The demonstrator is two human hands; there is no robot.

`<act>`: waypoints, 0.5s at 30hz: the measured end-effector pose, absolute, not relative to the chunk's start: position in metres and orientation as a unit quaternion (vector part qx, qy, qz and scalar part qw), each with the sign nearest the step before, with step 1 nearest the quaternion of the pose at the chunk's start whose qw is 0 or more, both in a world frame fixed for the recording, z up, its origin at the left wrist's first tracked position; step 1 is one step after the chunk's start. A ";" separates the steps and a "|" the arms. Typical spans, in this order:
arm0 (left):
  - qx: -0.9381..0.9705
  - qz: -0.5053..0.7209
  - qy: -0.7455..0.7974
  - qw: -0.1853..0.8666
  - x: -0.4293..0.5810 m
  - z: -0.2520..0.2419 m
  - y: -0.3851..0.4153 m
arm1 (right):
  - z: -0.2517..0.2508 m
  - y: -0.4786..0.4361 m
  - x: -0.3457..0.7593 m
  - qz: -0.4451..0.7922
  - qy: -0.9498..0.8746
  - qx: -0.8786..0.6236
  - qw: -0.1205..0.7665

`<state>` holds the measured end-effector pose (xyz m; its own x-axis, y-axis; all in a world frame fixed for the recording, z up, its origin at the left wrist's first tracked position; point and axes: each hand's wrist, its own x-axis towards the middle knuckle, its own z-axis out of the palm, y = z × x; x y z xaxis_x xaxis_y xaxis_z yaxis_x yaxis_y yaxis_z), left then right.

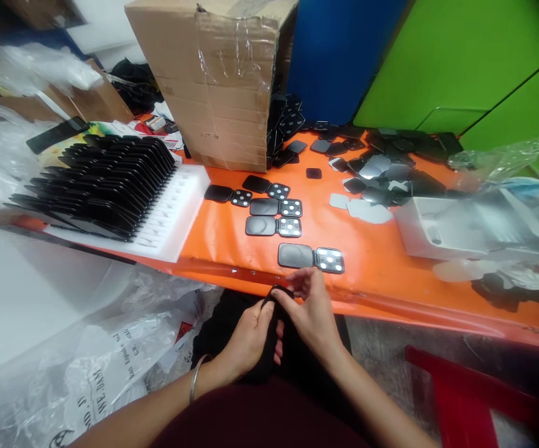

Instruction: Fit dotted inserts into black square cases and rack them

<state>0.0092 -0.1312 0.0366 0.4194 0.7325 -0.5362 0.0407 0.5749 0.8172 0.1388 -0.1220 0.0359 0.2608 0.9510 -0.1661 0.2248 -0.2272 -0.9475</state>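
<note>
Just in front of the table's edge, over my lap, my left hand (249, 333) is closed around a small black flat piece with rounded corners (282, 290). My right hand (313, 311) pinches the same piece, its thumb on the upper face and its fingers bent at the far side. Much of the piece is hidden by the fingers. Closest to the hands on the orange table lies an opened black hinged piece (296, 255), its smaller half (329, 260) dotted with white circles. Several similar opened pieces (260, 226) lie behind it in a loose column.
Left, a white foam block (180, 214) holds rows of upright black plates (110, 180). A tall cardboard box (232, 87) stands behind. Loose black and grey pieces (376, 168) are scattered at the back right, near a white box (437, 227). A red stool (460, 386) is below right.
</note>
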 end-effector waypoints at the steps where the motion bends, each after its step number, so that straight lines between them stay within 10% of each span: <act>1: 0.405 0.237 0.484 0.739 0.009 0.037 -0.131 | 0.036 -0.122 0.137 0.465 -0.435 -0.643 0.426; 8: 0.405 0.225 0.437 0.771 0.007 0.037 -0.134 | 0.040 -0.121 0.143 0.659 -0.379 -0.536 0.367; 15: 0.420 0.091 0.377 0.821 -0.012 0.058 -0.107 | 0.045 -0.113 0.157 0.561 -0.430 -0.556 0.437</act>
